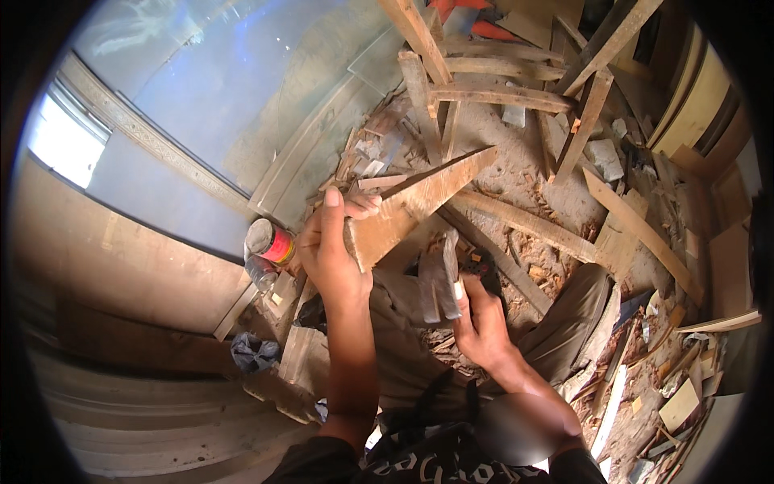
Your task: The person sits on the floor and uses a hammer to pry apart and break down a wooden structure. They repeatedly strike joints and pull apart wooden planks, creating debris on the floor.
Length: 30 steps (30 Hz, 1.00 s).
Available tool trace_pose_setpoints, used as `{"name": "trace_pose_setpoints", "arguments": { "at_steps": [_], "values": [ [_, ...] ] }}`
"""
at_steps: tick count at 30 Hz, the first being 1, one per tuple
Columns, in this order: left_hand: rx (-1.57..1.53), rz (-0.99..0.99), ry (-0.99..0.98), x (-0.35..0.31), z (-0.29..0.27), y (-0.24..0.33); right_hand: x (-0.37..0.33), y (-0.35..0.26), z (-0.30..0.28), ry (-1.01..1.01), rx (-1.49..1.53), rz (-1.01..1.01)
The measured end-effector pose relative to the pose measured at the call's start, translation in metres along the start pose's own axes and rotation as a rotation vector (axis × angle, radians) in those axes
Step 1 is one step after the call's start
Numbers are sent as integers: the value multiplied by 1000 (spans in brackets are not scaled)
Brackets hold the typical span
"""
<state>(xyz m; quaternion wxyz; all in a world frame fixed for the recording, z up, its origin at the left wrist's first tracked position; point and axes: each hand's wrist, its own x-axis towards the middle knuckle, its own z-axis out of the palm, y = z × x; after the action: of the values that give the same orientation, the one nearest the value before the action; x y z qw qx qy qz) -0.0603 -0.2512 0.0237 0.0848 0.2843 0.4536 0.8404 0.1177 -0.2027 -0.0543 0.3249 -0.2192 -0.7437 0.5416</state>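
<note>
My left hand (332, 250) is closed around the wide end of a tapered wooden board (423, 198), its thumb pointing up. The board tilts up to the right, its narrow end pointing away from me. Below it, my right hand (482, 324) grips a worn grey-brown piece (438, 278) with a flat face and a pale, ragged edge. Its exact kind I cannot make out. A gap separates this piece from the board. Both hands are above my bent legs (564, 323).
A wooden frame with crossbars (508, 95) stands ahead. Loose slats (532, 224) and wood scraps (681, 403) litter the floor. To the left are a red-labelled can (278, 244), a crumpled dark plastic bag (254, 353) and a large bluish panel (258, 89).
</note>
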Motion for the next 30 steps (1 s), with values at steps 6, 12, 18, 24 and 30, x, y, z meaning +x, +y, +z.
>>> {"name": "trace_pose_setpoints", "arguments": {
  "at_steps": [6, 12, 18, 24, 30],
  "values": [
    [34, 22, 60, -7, 12, 0, -7, -11, -11, 35, -133, -292],
    [39, 60, 42, -19, 30, -3, 5, -12, -3, 1, -120, -182],
    [-40, 90, 74, -29, 28, -8, 12, -8, -11, 89, -92, -23],
    [11, 63, 34, -30, 46, -6, 14, -16, -9, 143, -237, -196],
    [94, 38, 115, -42, 43, -4, 13, -25, -18, 94, -186, -260]
  ]
}}
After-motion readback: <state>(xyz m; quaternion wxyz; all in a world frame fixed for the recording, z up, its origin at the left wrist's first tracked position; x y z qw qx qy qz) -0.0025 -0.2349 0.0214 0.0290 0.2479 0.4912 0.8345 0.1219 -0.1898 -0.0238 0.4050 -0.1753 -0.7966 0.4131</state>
